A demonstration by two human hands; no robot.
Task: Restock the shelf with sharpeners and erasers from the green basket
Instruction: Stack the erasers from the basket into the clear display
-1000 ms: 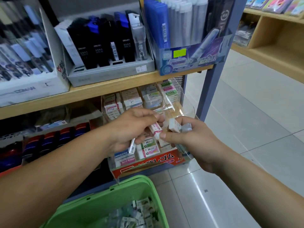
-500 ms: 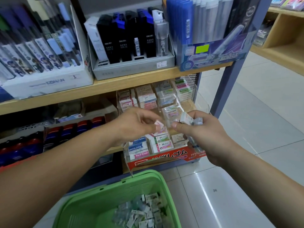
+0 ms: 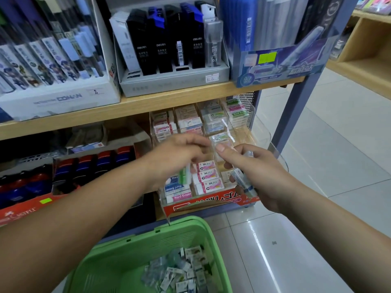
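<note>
Green basket (image 3: 127, 250): below and between both forearms; small wrapped packets lie loose in its bottom.
Left hand (image 3: 177, 159): blurred, fingers curled; a green-and-white eraser (image 3: 184, 174) is held under the palm. The pink-and-white eraser pinched at its fingertips half a second ago no longer shows.
Right hand (image 3: 260, 176): grips a bundle of wrapped erasers (image 3: 243, 182). Its thumb lies against a clear-wrapped stack (image 3: 221, 139), where it earlier pinched a white eraser.
Eraser display (image 3: 211, 200): just behind both hands.
Gap between hands: narrower than before, fingertips nearly meeting.
</note>
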